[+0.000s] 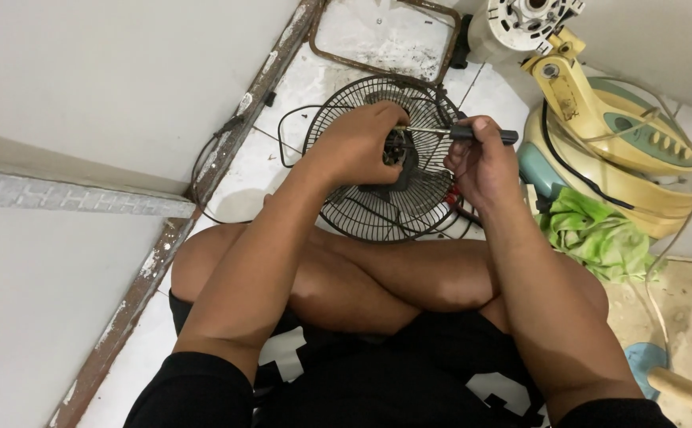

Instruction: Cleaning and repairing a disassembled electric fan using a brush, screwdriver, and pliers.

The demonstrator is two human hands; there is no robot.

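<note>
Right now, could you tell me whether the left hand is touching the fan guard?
Touching. The head view shows the left hand lying on the middle of the fan guard, fingers curled over its hub.

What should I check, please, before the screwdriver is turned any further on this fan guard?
1. Screwdriver gripped by the right hand on its dark handle: ok.
2. Tip seated in the fastener: cannot tell, the left hand hides it.
3. Small part at the hub steadied by the left hand: ok.
4. Black wire fan guard resting stable on the floor against the crossed legs: ok.
5. Black cord clear of the shaft: ok, it loops to the guard's left.
6. Green cloth and yellowish fan base clear of the right elbow: cannot tell, they lie close.
</note>
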